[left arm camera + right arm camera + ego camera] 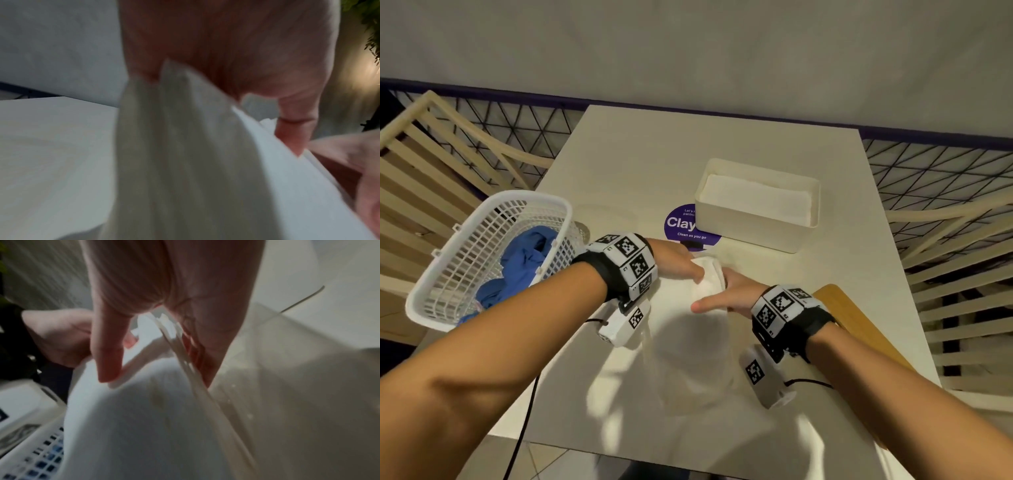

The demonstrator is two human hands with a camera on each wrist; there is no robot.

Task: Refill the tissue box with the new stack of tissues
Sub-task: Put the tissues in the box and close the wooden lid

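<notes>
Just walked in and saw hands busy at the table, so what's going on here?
A person holds a stack of white tissues between both hands, the left hand and right hand, above the table. The open tissue box behind them already has tissues inside. A white basket with blue cloth sits at the left.

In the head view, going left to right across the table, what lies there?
White plastic mesh basket holding blue cloth → left hand → white tissue stack held by both hands → right hand → open cream tissue box.
</notes>
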